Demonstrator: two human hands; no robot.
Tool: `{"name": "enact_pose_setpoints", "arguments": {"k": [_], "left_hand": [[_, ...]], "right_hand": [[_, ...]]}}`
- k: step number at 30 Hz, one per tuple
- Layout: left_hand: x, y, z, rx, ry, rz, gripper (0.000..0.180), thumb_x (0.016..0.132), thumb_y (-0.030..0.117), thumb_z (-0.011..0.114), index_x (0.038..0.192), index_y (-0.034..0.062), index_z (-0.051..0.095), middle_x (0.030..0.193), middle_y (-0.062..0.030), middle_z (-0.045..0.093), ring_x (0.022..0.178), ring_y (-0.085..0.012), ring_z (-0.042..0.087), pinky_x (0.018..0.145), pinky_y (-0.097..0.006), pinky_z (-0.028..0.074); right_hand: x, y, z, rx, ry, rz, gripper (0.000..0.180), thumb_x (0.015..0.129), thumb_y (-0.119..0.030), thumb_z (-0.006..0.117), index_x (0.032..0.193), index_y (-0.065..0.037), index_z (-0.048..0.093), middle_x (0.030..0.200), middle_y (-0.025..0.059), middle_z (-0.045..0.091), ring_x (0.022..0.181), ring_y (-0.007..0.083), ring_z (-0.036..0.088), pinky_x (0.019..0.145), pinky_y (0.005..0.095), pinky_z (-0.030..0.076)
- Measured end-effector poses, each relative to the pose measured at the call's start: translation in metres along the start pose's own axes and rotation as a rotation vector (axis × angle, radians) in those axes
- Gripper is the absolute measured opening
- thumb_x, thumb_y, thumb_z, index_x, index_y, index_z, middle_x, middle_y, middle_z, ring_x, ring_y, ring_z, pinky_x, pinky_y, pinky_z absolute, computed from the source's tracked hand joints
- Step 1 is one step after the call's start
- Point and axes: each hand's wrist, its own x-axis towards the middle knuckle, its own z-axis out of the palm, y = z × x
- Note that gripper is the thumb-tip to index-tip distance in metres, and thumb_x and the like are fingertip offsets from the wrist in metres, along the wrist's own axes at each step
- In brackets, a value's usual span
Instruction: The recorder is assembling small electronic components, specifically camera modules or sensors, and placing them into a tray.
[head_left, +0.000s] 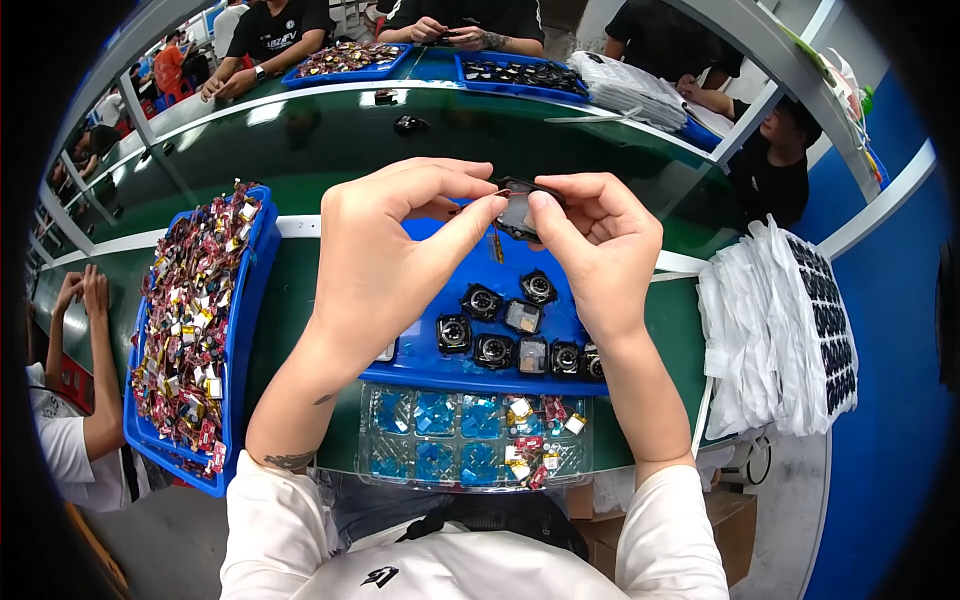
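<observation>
Above a blue tray [420,368], both my hands meet at a small black watch case [517,217] with a grey inner face. My right hand [603,238] grips the case by its right side between thumb and fingers. Thumb and index finger of my left hand [385,235] pinch a thin reddish piece, wire-like, at the case's left edge. A narrow gold strip [497,246] hangs just below the left fingertips. Several black watch cases [493,350] lie on the tray under my hands, some showing round faces, others a grey block.
Nearest me stands a clear compartment tray [450,482] with blue pieces and small batteries with red boards. A blue bin [262,245] heaped with such boards is at left. White bags [750,330] and trays of black parts [822,320] stack at right. Co-workers sit across the green table.
</observation>
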Motion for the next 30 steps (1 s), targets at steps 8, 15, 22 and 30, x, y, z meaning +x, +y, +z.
{"name": "enact_pose_setpoints", "arguments": {"k": [8,15,22,30], "left_hand": [[0.002,0.001,-0.004,-0.059,-0.130,-0.134,0.014,0.081,0.002,0.070,0.092,-0.0053,0.068,0.086,-0.0089,0.069,0.074,-0.0114,0.064,0.066,-0.021,0.051],[0.006,-0.006,-0.003,-0.376,-0.197,-0.314,0.017,0.080,0.003,0.071,0.094,-0.0047,0.066,0.081,-0.0087,0.068,0.070,-0.0098,0.063,0.063,-0.020,0.050],[0.005,-0.005,-0.001,-0.310,-0.184,-0.347,0.023,0.079,0.005,0.073,0.098,-0.0050,0.063,0.082,-0.0087,0.069,0.070,-0.0079,0.063,0.060,-0.018,0.050],[0.008,-0.011,-0.001,-0.248,-0.194,-0.254,0.017,0.080,0.006,0.071,0.093,-0.0046,0.068,0.080,-0.0076,0.069,0.071,-0.0075,0.063,0.064,-0.019,0.050]], "right_hand": [[0.003,0.003,-0.002,0.071,-0.034,0.014,0.013,0.083,-0.001,0.067,0.094,0.004,0.064,0.087,0.0070,0.066,0.076,0.0091,0.063,0.068,0.0198,0.052],[-0.004,-0.003,0.003,-0.073,0.048,-0.072,0.014,0.077,0.001,0.067,0.091,0.003,0.065,0.085,0.0065,0.066,0.073,0.0089,0.063,0.063,0.0201,0.051],[-0.005,-0.005,0.004,0.004,0.012,-0.083,0.015,0.077,0.003,0.066,0.092,0.004,0.063,0.084,0.0076,0.065,0.068,0.0099,0.063,0.056,0.0210,0.052],[-0.003,-0.003,-0.002,0.038,-0.068,-0.087,0.016,0.080,0.002,0.067,0.095,0.005,0.062,0.086,0.0089,0.066,0.078,0.0114,0.065,0.069,0.0228,0.054]]}}
